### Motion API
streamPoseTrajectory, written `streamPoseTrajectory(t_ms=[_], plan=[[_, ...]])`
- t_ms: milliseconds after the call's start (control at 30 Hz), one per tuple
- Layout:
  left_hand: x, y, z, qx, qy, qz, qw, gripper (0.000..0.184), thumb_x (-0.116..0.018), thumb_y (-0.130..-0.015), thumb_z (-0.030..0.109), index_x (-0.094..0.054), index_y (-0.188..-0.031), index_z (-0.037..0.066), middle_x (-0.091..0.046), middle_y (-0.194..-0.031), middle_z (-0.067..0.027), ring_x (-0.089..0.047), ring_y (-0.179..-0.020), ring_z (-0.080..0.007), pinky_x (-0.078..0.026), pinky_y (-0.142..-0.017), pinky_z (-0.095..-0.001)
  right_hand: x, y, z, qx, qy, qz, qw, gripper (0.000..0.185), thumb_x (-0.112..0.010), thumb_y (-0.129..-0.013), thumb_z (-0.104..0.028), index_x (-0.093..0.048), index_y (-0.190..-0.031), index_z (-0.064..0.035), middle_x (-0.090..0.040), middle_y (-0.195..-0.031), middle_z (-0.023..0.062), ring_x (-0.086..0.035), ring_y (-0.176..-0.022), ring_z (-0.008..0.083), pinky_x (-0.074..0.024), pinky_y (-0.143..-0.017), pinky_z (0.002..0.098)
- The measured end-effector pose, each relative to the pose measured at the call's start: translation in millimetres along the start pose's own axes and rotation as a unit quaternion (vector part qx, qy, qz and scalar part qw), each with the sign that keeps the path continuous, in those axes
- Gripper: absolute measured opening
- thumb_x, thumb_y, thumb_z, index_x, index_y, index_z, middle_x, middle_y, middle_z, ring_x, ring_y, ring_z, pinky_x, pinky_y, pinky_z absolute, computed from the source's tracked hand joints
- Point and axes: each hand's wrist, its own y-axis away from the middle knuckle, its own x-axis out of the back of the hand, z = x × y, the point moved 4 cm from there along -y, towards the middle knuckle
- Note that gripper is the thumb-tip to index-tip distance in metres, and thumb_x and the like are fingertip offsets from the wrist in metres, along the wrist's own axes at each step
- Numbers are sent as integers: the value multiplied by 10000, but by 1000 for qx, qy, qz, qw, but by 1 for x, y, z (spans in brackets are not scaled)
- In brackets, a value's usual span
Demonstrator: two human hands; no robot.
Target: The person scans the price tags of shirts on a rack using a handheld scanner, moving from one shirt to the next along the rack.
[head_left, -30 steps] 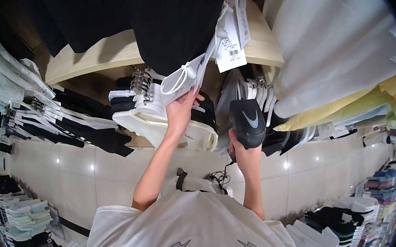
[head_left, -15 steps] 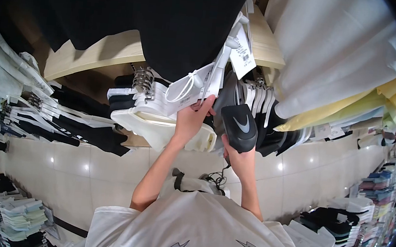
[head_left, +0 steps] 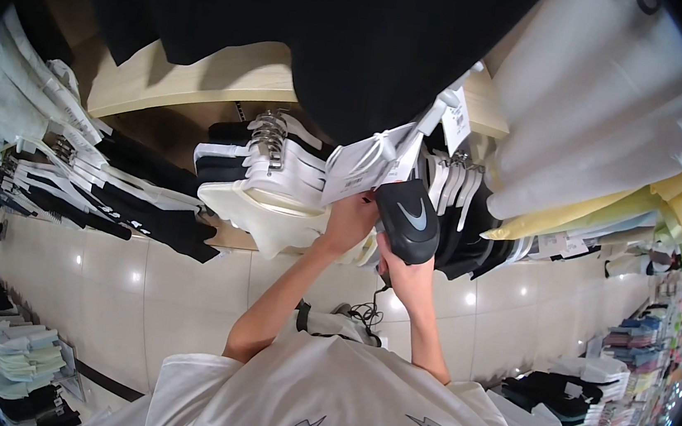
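My right hand (head_left: 407,280) is wrapped round the handle of a black barcode scanner (head_left: 411,227) with a grey swoosh-shaped mark on top. The scanner's front end points away from me and sits right at the white price tags (head_left: 355,170). Those tags hang on a white string loop below a black garment (head_left: 334,38). My left hand (head_left: 350,224) grips their lower edge; its fingertips are partly hidden behind the tags and scanner. Another white tag with printing (head_left: 456,124) hangs a little farther right, beside a white hanger end.
Cream, white and black clothes on white hangers (head_left: 278,177) hang below a wooden shelf (head_left: 205,82). To the right are large white garments (head_left: 584,114) and a yellow one (head_left: 574,208). Folded stacks (head_left: 15,345) stand behind me. A black cable (head_left: 364,311) dangles near my feet.
The scanner has come closer to the tags and my left hand, and now overlaps them. The view has shifted, so the rack and tags appear farther right. Both hands keep their holds.
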Motion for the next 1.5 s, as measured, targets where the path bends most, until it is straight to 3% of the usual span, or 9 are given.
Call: streamPoseTrajectory(t_ms=[200, 300, 400, 533, 667, 867, 1033, 1167, 1500], plan=[[6, 3, -10, -26, 50, 0, 998, 352, -608, -897, -35, -577, -1248, -49, -668, -1142, -84, -622, -1017, -148, -504, -871, -294, -16, 4, -1, 1, -52, 25, 998, 136, -729, -889, -101, -633, -882, -4, -571, -617, -14, -514, -502, 66, -398, -474, 247], [14, 3, -15, 135, -16, -64, 989, 318, -542, -974, 27, -563, -1287, -27, -665, -1095, -61, -630, -941, -114, -508, -825, -269, -21, 5, 6, 7, -63, 19, 998, 120, -715, -904, -86, -650, -942, 8, -580, -647, -8, -516, -520, 70, -407, -488, 248], [19, 9, 3, 44, 176, -113, 977, 319, -500, -1001, 32, -544, -1314, -14, -675, -1043, -48, -625, -909, -87, -509, -793, -254, -24, 5, 13, 9, -65, 36, 997, 130, -714, -905, -84, -652, -965, 13, -578, -648, -5, -517, -527, 73, -407, -495, 249], [32, 45, -21, -2, 115, -108, 987, 182, -453, -1049, 117, -581, -1107, 2, -607, -850, 1, -567, -745, -42, -466, -653, -227, -35, 7, 17, 9, -73, 56, 996, 142, -713, -915, -110, -657, -990, -4, -584, -666, -6, -514, -538, 70, -406, -498, 245], [37, 106, -37, 136, 160, -131, 969, 267, -491, -1048, 209, -558, -1216, 11, -626, -1041, -26, -605, -932, -84, -508, -781, -266, -47, 13, 35, -33, -86, 73, 993, 143, -711, -924, -129, -635, -963, -14, -593, -724, -7, -507, -562, 62, -387, -487, 232], [50, 153, -30, 54, -26, -88, 994, 375, -653, -953, 214, -545, -1255, 20, -656, -1124, -73, -628, -1023, -191, -498, -880, -365, -63, 21, 49, -44, -102, 62, 992, 142, -695, -930, -127, -596, -931, -25, -587, -712, 6, -531, -586, 75, -405, -516, 235], [60, 160, -29, 56, -134, -83, 986, 388, -764, -853, 284, -615, -1120, 47, -672, -1086, -110, -646, -1001, -289, -509, -874, -364, -69, 31, 56, -64, -67, 13, 996, 198, -709, -925, -188, -598, -946, -25, -589, -747, -2, -555, -639, 77, -423, -545, 244], [57, 167, -19, 74, -250, -123, 957, 398, -739, -865, 305, -628, -1137, 37, -677, -1098, -141, -657, -991, -318, -516, -868, -412, -68, 41, 68, -79, -79, -30, 993, 250, -726, -911, -207, -600, -1004, -12, -618, -816, 15, -565, -715, 86, -456, -627, 251], [45, 223, -42, 146, -233, -78, 958, 433, -720, -846, 220, -615, -1190, -21, -674, -1126, -196, -652, -1002, -353, -516, -882, -418, -77, 78, 92, -20, -43, -126, 991, 329, -706, -931, -203, -575, -1138, 17, -653, -1001, 65, -593, -829, 113, -492, -720, 263]])
